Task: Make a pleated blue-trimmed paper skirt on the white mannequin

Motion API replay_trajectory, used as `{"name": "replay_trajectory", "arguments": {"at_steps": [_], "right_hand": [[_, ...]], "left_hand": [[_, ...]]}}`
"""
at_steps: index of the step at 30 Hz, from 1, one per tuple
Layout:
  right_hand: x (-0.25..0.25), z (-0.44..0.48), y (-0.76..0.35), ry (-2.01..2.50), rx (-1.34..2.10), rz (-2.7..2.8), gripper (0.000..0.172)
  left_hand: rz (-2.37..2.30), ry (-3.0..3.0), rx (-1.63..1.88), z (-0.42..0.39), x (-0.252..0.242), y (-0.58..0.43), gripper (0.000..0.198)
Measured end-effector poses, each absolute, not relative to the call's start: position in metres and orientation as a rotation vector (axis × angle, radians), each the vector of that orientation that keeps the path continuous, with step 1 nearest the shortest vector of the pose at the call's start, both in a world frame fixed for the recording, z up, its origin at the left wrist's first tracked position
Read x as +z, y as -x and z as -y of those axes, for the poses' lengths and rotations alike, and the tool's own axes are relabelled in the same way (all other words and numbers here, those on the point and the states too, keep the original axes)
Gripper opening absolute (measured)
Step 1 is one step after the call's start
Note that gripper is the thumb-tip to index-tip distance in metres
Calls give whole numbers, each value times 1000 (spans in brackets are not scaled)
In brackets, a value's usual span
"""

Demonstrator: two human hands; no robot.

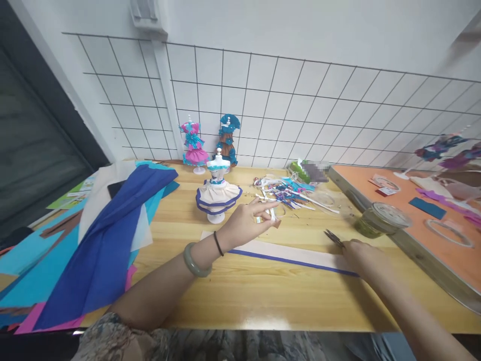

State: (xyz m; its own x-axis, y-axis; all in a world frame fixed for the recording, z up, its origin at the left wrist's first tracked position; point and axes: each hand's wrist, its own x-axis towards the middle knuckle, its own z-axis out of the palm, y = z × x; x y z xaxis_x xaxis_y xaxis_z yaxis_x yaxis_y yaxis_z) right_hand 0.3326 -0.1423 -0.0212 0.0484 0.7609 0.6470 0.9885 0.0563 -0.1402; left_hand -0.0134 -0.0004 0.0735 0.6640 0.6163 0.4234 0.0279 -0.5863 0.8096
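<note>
My left hand (252,219) hangs over the middle of the table, index finger stretched out, with a small white strip (273,214) pinched by the other fingers. Its wrist has a pale green bangle and a dark band. At the right, my right hand (363,254) is closed around a pair of scissors (333,238), tips pointing away to the left. Below both hands lies a long cream paper strip (285,251) edged in blue. Just behind my left hand stands a small white dress form (219,195) in a cream skirt with blue trim.
Colored sheets (108,240) cover the table's left side. Behind are a pink-dressed form (194,145), a teal-and-brown one (227,138) and a scrap pile (287,193). A lidded jar (381,219) stands near the orange board (361,188) at right, by a wire grid wall.
</note>
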Motion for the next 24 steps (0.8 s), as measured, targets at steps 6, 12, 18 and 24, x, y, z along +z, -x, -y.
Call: {"name": "replay_trajectory", "arguments": {"at_steps": [6,12,18,24], "right_hand": [[3,145,-348,2179,-277,1616,22],[75,154,-304,2372,-250,1211,31],[98,147,-212,1878,137,1556,35],[88,133,-166,1718,218,1840,35]], "left_hand": [[-520,-1960,887,0,74,17,52],[-482,-1848,871,-5,69,17,53],[-432,-1759,843,-3,73,19,53],[-270,-1601,785,5,81,21,51]]}}
